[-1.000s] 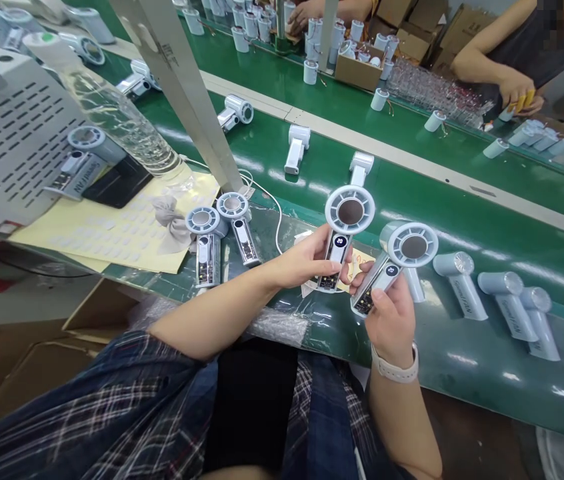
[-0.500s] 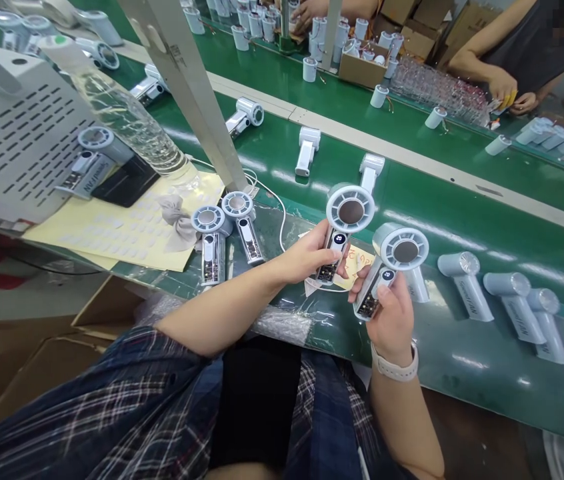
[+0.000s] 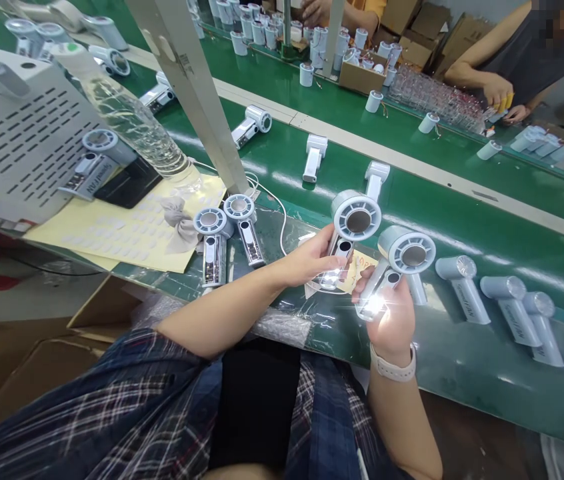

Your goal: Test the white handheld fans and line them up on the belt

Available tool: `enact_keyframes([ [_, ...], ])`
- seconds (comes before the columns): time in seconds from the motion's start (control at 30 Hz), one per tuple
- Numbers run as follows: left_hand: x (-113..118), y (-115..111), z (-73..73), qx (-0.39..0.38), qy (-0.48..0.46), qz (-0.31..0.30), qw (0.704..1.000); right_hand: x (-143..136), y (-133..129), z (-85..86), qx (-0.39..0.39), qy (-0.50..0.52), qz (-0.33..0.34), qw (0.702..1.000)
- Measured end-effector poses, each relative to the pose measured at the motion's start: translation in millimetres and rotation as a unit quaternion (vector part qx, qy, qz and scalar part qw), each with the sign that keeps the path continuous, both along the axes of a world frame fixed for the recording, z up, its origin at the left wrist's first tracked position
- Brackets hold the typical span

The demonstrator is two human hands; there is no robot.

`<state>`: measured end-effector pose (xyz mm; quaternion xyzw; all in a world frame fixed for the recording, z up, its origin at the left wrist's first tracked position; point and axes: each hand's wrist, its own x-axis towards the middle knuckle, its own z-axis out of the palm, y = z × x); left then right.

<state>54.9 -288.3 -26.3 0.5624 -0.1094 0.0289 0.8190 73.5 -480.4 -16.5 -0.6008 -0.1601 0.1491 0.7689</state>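
Note:
In my left hand (image 3: 315, 257) is a light-blue handheld fan (image 3: 357, 217), its round vented head up and its handle between my thumb and fingers. My right hand (image 3: 395, 313), below a white wristband, grips a second handheld fan (image 3: 412, 253) the same way. Both handles have an open front with glossy inner parts, and a bright light glows low on each; the small round displays are dark. Two more fans, one (image 3: 211, 223) beside another (image 3: 240, 210), rest on the bench to the left of my left hand. A yellow note (image 3: 363, 263) lies behind the held fans.
Several fans, among them one marked SpeedFAN (image 3: 467, 293), lie at right. A green conveyor (image 3: 427, 193) carries others past a metal post (image 3: 197, 93). At left stand a water bottle (image 3: 132, 123) and a vented white box (image 3: 17, 127). Across the line, a person's hands (image 3: 499, 93) work.
The "20" readouts on both held fans have gone dark, and bright lights now shine low on the handles. Fans on the near conveyor have shifted slightly right; parts on the far one slightly left.

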Motion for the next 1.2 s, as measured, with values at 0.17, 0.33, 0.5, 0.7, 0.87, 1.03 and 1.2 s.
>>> enact_keyframes([
  [0.17, -1, 1, 3.7, 0.016, 0.007, 0.005, 1.0, 1, 1, 2.8, 0.026, 0.041, -0.01, 0.999],
  [0.33, -4, 0, 1.4, 0.078, 0.044, 0.099, 0.991, 5, 0, -1.6, 0.064, 0.103, 0.012, 0.993],
  [0.5, -7, -2, -0.3, -0.009, 0.049, 0.007, 0.999, 7, 3, -0.8, 0.058, 0.088, 0.04, 0.994],
  [0.7, -10, -2, -1.0, -0.083, 0.002, -0.051, 0.995, 2, 2, -0.4, 0.05, 0.082, -0.018, 0.995],
  [0.87, -12, -1, 4.8, -0.093, -0.005, -0.053, 0.994, 0, -3, 4.8, 0.074, 0.116, -0.022, 0.99],
  [1.03, -13, -2, 15.2, -0.084, 0.043, -0.075, 0.993, 1, -1, 15.3, 0.11, 0.171, 0.0, 0.979],
  [1.2, -11, -3, 14.3, -0.092, 0.069, -0.083, 0.99, 0, 0, 17.6, 0.12, 0.167, 0.008, 0.979],
])
